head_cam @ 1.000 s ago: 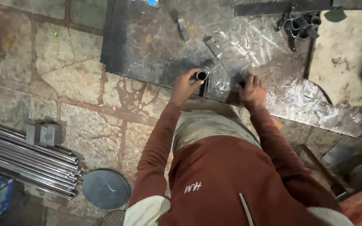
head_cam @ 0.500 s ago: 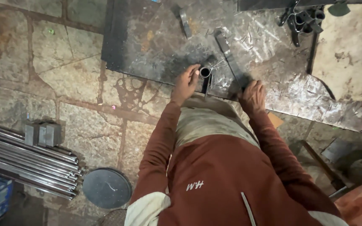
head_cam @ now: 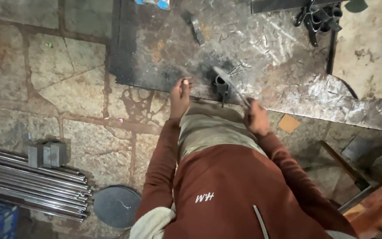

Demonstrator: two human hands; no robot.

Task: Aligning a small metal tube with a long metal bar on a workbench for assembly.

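Observation:
My left hand (head_cam: pixel 180 95) rests on the near edge of a scratched steel plate (head_cam: pixel 164 53) and holds nothing, its fingers loosely spread. A short dark pipe piece (head_cam: pixel 221 85) stands on the plate just right of that hand, with no hand touching it. My right hand (head_cam: pixel 256 117) is closed around a thin flat metal bar (head_cam: pixel 231 84). The bar slants up and to the left over the pipe piece. My maroon sleeves and my torso fill the lower middle of the view.
A bundle of steel tubes (head_cam: pixel 32 186) and grey metal blocks (head_cam: pixel 47 152) lie at lower left beside a round grey disc (head_cam: pixel 116 206). Dark metal parts (head_cam: pixel 319 17) sit at the top right, with a small bracket (head_cam: pixel 196 27) further left. A beige board (head_cam: pixel 368 48) lies at right.
My left hand has let go of the pipe piece and moved left. My right hand has picked up the flat bar and lifted it over the pipe.

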